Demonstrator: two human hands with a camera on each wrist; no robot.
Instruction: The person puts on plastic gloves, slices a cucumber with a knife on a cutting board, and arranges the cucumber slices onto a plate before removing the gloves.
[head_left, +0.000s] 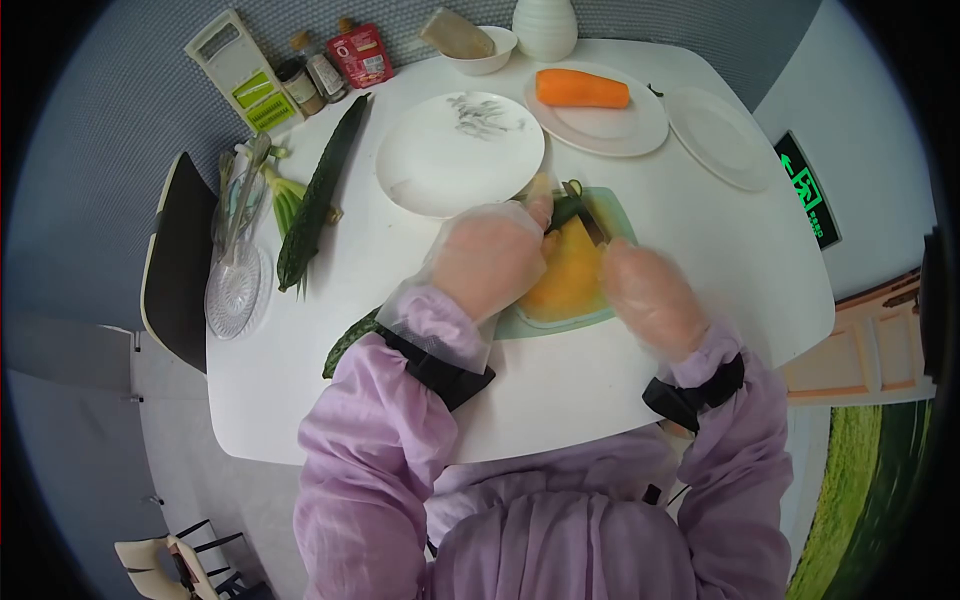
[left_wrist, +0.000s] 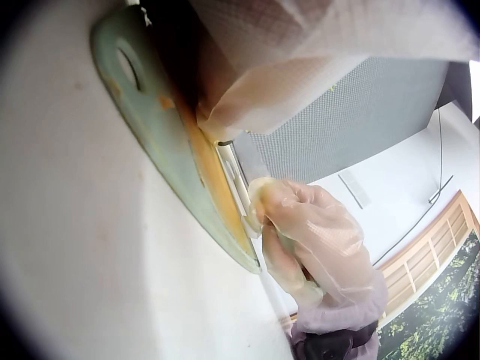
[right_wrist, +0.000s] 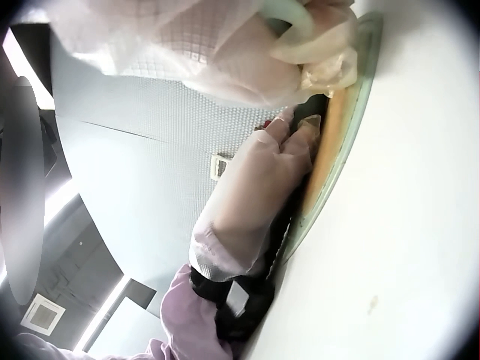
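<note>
Both hands wear clear plastic gloves. Over the green-rimmed cutting board (head_left: pixel 612 200), whose middle is yellow-orange, my left hand (head_left: pixel 490 255) holds a dark green cucumber piece (head_left: pixel 563 212) with its fingers. My right hand (head_left: pixel 652 297) grips a knife (head_left: pixel 590 222) by its handle, the blade beside the cucumber near the left fingertips. The right hand's curled fingers round the pale handle (right_wrist: pixel 289 16) show in the right wrist view. Much of the cucumber lies hidden behind the left hand. Another cucumber length (head_left: pixel 350 342) shows beside the left forearm.
A decorated white plate (head_left: pixel 450 155) lies beyond the board. Behind it, a peeled carrot (head_left: pixel 582 88) rests on a plate, with another plate (head_left: pixel 718 138) alongside. To the left are a long cucumber (head_left: pixel 322 195), a glass dish (head_left: pixel 238 290), a grater (head_left: pixel 245 75) and seasoning containers (head_left: pixel 320 72).
</note>
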